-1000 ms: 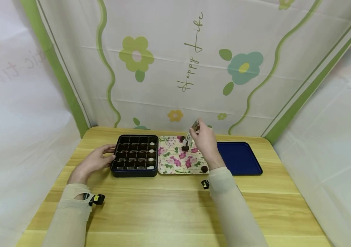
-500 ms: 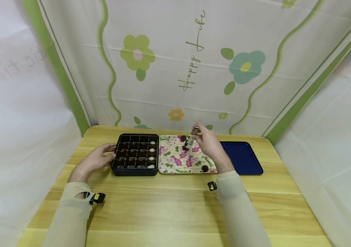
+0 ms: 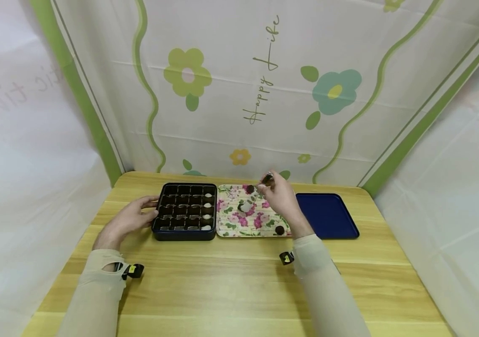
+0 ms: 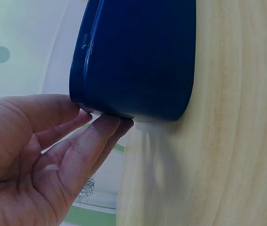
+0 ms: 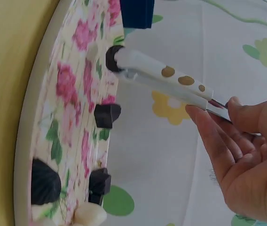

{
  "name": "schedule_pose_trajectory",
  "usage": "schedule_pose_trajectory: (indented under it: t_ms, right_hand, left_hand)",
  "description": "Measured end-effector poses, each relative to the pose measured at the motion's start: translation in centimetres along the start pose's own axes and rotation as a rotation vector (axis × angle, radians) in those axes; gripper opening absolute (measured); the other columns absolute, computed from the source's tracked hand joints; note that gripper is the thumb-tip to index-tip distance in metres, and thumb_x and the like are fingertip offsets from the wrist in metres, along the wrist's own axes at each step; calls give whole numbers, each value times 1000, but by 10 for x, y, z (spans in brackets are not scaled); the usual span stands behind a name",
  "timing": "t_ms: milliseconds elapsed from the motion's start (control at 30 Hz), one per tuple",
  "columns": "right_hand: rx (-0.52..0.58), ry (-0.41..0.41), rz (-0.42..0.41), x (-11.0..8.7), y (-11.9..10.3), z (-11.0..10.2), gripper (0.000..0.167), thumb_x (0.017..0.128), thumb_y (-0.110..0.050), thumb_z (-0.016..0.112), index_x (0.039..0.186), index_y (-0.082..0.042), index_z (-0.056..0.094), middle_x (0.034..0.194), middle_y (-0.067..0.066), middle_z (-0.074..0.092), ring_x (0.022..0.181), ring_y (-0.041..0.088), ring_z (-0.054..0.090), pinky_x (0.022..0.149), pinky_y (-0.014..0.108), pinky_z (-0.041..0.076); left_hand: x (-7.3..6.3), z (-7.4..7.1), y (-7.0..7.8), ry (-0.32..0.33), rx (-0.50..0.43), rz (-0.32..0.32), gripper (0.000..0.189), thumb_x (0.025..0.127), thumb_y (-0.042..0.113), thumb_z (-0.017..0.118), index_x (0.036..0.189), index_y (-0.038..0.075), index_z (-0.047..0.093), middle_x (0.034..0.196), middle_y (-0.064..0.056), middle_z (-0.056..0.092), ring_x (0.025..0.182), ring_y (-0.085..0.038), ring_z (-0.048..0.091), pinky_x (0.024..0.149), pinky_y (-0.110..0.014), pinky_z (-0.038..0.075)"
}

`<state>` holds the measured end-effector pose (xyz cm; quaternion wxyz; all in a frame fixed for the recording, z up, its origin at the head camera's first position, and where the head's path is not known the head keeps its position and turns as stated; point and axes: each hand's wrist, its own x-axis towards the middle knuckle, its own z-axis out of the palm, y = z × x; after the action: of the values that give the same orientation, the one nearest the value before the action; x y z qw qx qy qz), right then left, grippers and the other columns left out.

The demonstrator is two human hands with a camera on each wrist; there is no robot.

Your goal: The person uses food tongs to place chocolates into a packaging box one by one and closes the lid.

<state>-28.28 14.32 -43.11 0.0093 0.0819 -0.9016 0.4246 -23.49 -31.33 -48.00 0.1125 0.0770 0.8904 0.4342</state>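
My right hand [image 3: 282, 199] grips tongs [image 5: 166, 77] with white, brown-spotted arms. In the right wrist view a dark chocolate [image 5: 112, 58] sits between the tong tips, just above the floral tray [image 3: 231, 221]. At the left, a dark blue box [image 3: 184, 235] holds a black divided insert; white pieces [image 3: 207, 216] fill its right-hand column. My left hand [image 3: 131, 217] rests against the box's left side, thumb at the rim and fingertips on the wall, as the left wrist view shows. One dark chocolate [image 3: 280, 230] lies at the tray's near right, another [image 3: 249, 189] toward its far edge.
A flat blue lid [image 3: 327, 215] lies right of the tray on the wooden table [image 3: 222, 285]. In the right wrist view several more chocolates, including a cream-coloured one [image 5: 89, 214], lie on the tray. A printed curtain [image 3: 222, 112] rises behind the table.
My right hand has turned the tongs, and their tips have moved left across the tray toward the box, with a chocolate between them. My left hand has stayed against the box.
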Motion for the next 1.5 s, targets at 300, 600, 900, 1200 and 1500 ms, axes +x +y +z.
schedule_pose_trajectory:
  t_ms: [300,600,900,1200,1500]
  right_hand:
    - [187,-27,200,-1,12,6,36,123,-20,64,150,3,57,147,34,75,128,49,83,106,48,74]
    - [151,1,194,-1,21,1,34,124,-25,63,146,0,57,138,31,79,125,51,82,104,58,73]
    - [-157,37,-162,-16,-2,12,27,120,-31,73,135,-11,64,125,16,84,111,37,88,79,42,73]
    - [-406,-8,-284,-21,-27,31,37,119,-34,73,145,-10,65,69,1,67,46,14,50,48,25,39]
    - [-421,-47,-275,-18,-32,38,32,118,-31,75,140,-10,63,65,2,66,45,13,57,46,25,41]
  left_hand:
    - [0,0,1,1,1,8,63,121,5,56,176,-16,32,172,-51,43,143,-62,69,105,-47,74]
    - [0,0,0,-12,-24,6,63,121,4,55,176,-17,31,173,-51,42,146,-63,67,106,-47,73]
    - [1,1,-2,-4,-20,6,63,122,4,54,176,-17,31,173,-51,41,147,-64,65,107,-51,73]
    - [0,0,0,1,-8,5,63,122,6,55,176,-17,32,174,-50,42,147,-63,66,106,-50,73]
    - [1,1,-2,-7,-10,-2,63,122,6,55,177,-15,32,174,-50,42,146,-63,67,108,-52,73]
